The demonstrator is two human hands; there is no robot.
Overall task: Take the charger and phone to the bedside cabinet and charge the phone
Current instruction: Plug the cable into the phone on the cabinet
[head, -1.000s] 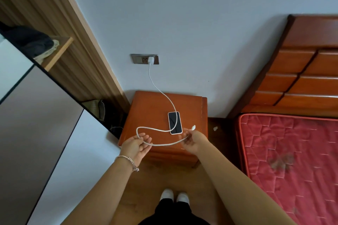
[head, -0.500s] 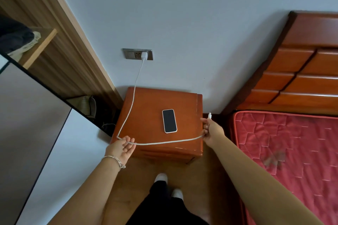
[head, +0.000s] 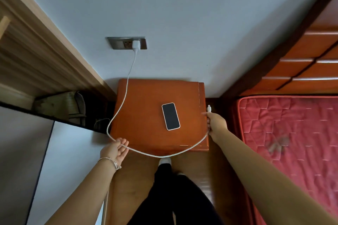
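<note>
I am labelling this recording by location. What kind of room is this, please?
Most likely a bedroom: a red quilted mattress against a wooden headboard, and a bedside cabinet beside it with a phone on top, below a wall socket holding a charger.

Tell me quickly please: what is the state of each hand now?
Left hand: open, palm up, the charger cable lying across its fingers.
Right hand: closed, holding the charger cable near its plug end.

The left hand (head: 114, 151) and right hand (head: 216, 123) are way further apart now, so the charger cable (head: 164, 156) is off the phone (head: 170, 116).
</note>
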